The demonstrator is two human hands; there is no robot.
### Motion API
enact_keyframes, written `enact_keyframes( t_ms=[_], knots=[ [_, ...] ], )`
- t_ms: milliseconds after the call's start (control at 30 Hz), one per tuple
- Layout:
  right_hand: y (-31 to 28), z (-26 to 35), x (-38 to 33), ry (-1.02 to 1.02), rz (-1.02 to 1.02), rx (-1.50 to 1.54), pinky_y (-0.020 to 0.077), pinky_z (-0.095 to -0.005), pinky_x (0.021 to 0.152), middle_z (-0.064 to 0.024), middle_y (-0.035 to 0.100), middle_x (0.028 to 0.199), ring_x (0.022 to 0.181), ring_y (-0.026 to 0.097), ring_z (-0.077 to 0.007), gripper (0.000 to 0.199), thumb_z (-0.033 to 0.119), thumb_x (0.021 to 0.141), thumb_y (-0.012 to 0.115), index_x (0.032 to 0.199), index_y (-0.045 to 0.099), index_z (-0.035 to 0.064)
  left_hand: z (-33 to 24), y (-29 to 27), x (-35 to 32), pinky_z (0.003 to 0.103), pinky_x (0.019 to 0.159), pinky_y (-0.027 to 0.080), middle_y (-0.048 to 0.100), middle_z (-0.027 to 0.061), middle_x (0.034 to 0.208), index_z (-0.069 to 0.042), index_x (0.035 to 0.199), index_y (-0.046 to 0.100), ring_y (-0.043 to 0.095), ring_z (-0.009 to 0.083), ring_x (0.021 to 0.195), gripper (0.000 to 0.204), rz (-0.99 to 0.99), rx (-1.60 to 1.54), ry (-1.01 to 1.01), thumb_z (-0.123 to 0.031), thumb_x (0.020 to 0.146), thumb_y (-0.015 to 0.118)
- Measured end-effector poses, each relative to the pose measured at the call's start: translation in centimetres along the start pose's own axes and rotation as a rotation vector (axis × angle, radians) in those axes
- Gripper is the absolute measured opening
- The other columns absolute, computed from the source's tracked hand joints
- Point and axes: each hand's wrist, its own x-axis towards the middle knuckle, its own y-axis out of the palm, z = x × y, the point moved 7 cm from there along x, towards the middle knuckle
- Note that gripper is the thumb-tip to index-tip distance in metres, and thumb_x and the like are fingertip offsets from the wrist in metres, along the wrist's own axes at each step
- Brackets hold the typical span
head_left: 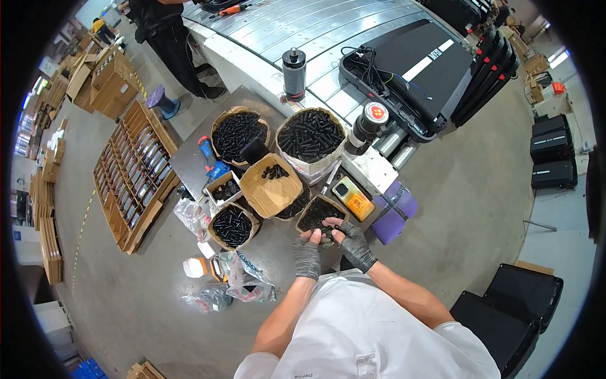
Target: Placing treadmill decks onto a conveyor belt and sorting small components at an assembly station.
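Open carton point(341, 208) of small black parts point(315, 216) lies at twelve o'clock from the fingers point(315, 236); parts' long axis indistinct. Left hand point(307, 254) and right hand point(355, 244) meet over its near rim, right reaching deeper. Fingers curled; cannot tell whether pinching parts.

Bold dark lettering stands on a white strip point(432, 59) across the black case point(416, 79), far right; a red round label point(377, 112) tops the dark cylinder point(362, 135); a square code point(358, 206) marks the phone point(351, 197); small letters, near, sit on the white garment point(344, 322).
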Motion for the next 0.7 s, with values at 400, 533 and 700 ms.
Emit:
enact_keyframes(
  t_ms=[400, 533, 700],
  knots=[
    [-0.3, -0.3, 0.5, -0.031, -0.007, -0.02, 0.0431, -0.0328, 0.102, -0.0141, 0.062, 0.122, 0.117, 0.057, -0.0223, 0.035, 0.009, 0.094, 0.05, 0.126, 0.055, -0.0033, 2.3, 0.2, 2.4, 0.024, 0.069, 0.051, 0.066, 0.0051, 0.088, 0.001, 0.106, 0.064, 0.061, 0.0124, 0.077, 0.027, 0.274, -0.218, -0.215, -0.023, 0.092, 0.067],
    [-0.6, -1.1, 0.1, 0.159, 0.097, 0.373, 0.0421, -0.0345, 0.105, -0.0172, 0.056, 0.128, 0.123, 0.052, -0.0248, 0.041, 0.012, 0.094, 0.054, 0.131, 0.048, -0.0042, 1.8, -0.1, 2.5, 0.022, 0.065, 0.05, 0.065, 0.0011, 0.089, -0.004, 0.106, 0.066, 0.061, 0.0117, 0.076, 0.026, 0.468, -0.263, -0.268, -0.026, 0.092, 0.067],
    [-1.0, -0.7, 0.2, 0.21, 0.136, 0.554, 0.0423, -0.0364, 0.106, -0.019, 0.055, 0.129, 0.124, 0.052, -0.0276, 0.04, 0.011, 0.093, 0.054, 0.129, 0.049, -0.004, -0.2, 0.3, 1.7, 0.024, 0.064, 0.05, 0.066, 0.0021, 0.088, -0.005, 0.11, 0.066, 0.061, 0.0113, 0.075, 0.028, 0.523, -0.167, -0.217, -0.027, 0.092, 0.067]
  ],
)
